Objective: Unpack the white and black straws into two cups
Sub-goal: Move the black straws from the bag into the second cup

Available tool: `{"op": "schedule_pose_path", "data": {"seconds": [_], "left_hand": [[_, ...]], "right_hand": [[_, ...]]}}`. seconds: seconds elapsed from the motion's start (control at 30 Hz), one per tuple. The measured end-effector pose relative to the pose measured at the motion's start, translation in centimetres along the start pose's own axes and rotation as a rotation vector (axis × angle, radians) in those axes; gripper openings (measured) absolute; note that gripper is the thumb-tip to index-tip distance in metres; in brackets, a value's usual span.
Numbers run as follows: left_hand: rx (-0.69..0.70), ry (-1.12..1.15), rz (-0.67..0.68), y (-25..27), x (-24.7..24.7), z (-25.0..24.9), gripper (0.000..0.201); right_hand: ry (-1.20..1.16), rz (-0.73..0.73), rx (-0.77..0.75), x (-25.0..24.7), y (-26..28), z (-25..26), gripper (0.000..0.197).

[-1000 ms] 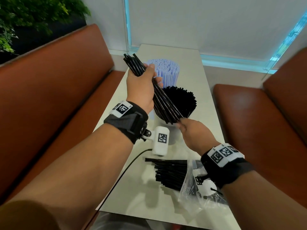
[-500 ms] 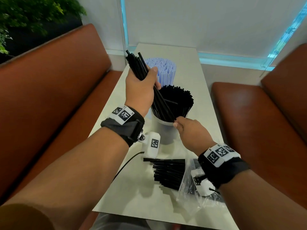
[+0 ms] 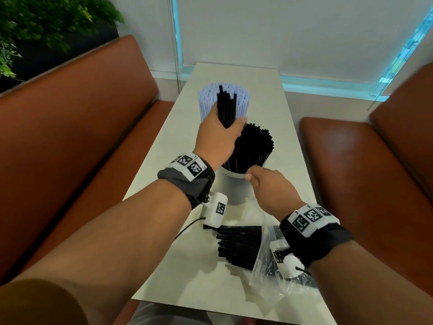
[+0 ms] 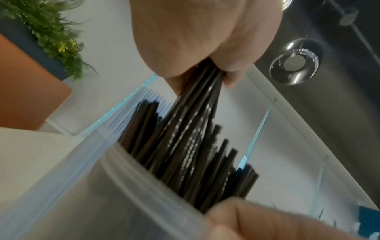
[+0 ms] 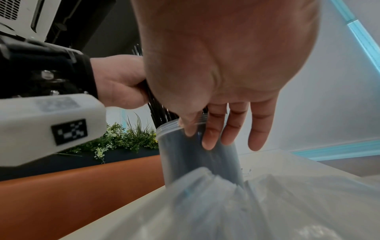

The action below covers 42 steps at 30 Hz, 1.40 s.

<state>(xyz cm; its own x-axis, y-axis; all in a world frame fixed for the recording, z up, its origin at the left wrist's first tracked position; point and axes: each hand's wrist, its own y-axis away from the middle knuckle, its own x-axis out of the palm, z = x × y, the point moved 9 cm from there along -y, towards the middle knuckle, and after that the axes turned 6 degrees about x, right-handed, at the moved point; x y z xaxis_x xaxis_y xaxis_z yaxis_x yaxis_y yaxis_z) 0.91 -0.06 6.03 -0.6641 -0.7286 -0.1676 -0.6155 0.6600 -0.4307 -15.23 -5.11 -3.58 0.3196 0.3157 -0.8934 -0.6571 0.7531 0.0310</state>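
My left hand (image 3: pixel 220 137) grips a bundle of black straws (image 3: pixel 226 109) almost upright, its lower ends down among the black straws (image 3: pixel 254 146) that fill the clear cup (image 3: pixel 234 188). In the left wrist view the bundle (image 4: pixel 197 113) runs from my fist into the cup (image 4: pixel 123 186). My right hand (image 3: pixel 264 184) pinches the cup's near rim, thumb at the rim and fingers (image 5: pixel 211 138) down the cup's wall (image 5: pixel 195 159). The cup of white straws (image 3: pixel 206 102) stands just behind, partly hidden by the bundle.
Loose black straws (image 3: pixel 239 245) lie on the pale table (image 3: pixel 293 160) near me, half out of a crumpled clear bag (image 3: pixel 267 273) under my right wrist. Brown benches (image 3: pixel 82 137) flank the table. A plant (image 3: pixel 46 19) stands at the far left.
My left hand swung the tilted bundle upright and lowered its ends into the black-straw cup. My right hand left the bundle's lower ends and took the cup's rim.
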Motion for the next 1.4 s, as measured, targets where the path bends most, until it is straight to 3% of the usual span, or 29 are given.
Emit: {"op": "schedule_pose_path", "data": {"seconds": [0.1,0.27,0.37,0.43,0.53,0.6,0.67,0.73,0.8,0.87,0.93,1.0,1.07,1.13,1.17,1.23,1.3,1.33,1.4], "left_hand": [[-0.003,-0.24,0.161,0.9,1.4,1.9,0.028],[0.02,-0.334,0.169,1.4,0.2,2.1,0.04],[0.027,-0.222,0.14,1.1,-0.7,1.0,0.082],[0.124,-0.192,0.065,0.8,-1.3,-0.6,0.094],[0.344,-0.362,0.114,1.3,0.0,-3.1,0.069],[0.358,-0.486,0.278,2.0,1.9,-2.4,0.053],[0.303,-0.572,0.39,2.8,3.0,-0.5,0.053],[0.257,-0.508,0.367,2.7,2.3,0.0,0.062],[0.258,-0.356,0.238,2.4,0.9,-0.9,0.074],[0.393,-0.415,0.214,2.8,1.1,-2.4,0.07],[0.495,-0.708,0.432,4.1,3.8,-1.9,0.066],[0.428,-0.851,0.572,4.9,4.6,0.0,0.071],[0.356,-0.639,0.442,3.9,3.1,-0.7,0.071],[0.424,-0.511,0.252,3.5,1.6,-2.8,0.067],[0.478,-0.516,0.231,3.7,1.6,-3.5,0.063],[0.574,-0.67,0.354,4.7,3.5,-3.4,0.058],[0.556,-0.951,0.559,6.0,5.5,-0.8,0.059],[0.521,-0.959,0.597,6.0,5.5,-0.1,0.059],[0.438,-0.634,0.501,4.9,4.2,-1.2,0.061]], "right_hand": [[-0.016,-0.01,-0.012,-0.1,0.2,0.2,0.028],[-0.015,-0.008,-0.011,-0.1,0.2,0.1,0.027],[-0.013,-0.018,-0.012,-0.1,0.1,0.1,0.026],[-0.001,-0.025,-0.008,-0.1,0.1,0.1,0.026],[-0.004,-0.032,-0.013,-0.1,0.2,0.2,0.026],[-0.017,-0.031,-0.01,-0.2,0.3,0.2,0.025],[-0.03,-0.026,-0.019,-0.3,0.4,0.3,0.026],[-0.03,-0.02,-0.022,-0.2,0.4,0.4,0.028],[-0.022,-0.016,-0.009,-0.1,0.2,0.2,0.028],[-0.016,-0.015,-0.003,-0.1,0.1,0.2,0.027],[-0.012,-0.016,-0.001,-0.1,0.1,0.2,0.026],[-0.012,-0.019,-0.004,-0.1,0.2,0.2,0.026],[-0.023,-0.024,0.009,-0.1,0.3,0.1,0.025],[-0.028,-0.019,0.014,-0.1,0.2,0.1,0.027],[-0.032,-0.018,0.011,-0.1,0.3,0.2,0.028],[-0.029,-0.023,0.005,-0.2,0.4,0.3,0.028],[-0.03,-0.028,-0.008,-0.4,0.5,0.5,0.03],[-0.035,-0.026,-0.008,-0.4,0.6,0.5,0.03],[-0.027,-0.018,0.013,-0.3,0.6,0.3,0.029]]}}
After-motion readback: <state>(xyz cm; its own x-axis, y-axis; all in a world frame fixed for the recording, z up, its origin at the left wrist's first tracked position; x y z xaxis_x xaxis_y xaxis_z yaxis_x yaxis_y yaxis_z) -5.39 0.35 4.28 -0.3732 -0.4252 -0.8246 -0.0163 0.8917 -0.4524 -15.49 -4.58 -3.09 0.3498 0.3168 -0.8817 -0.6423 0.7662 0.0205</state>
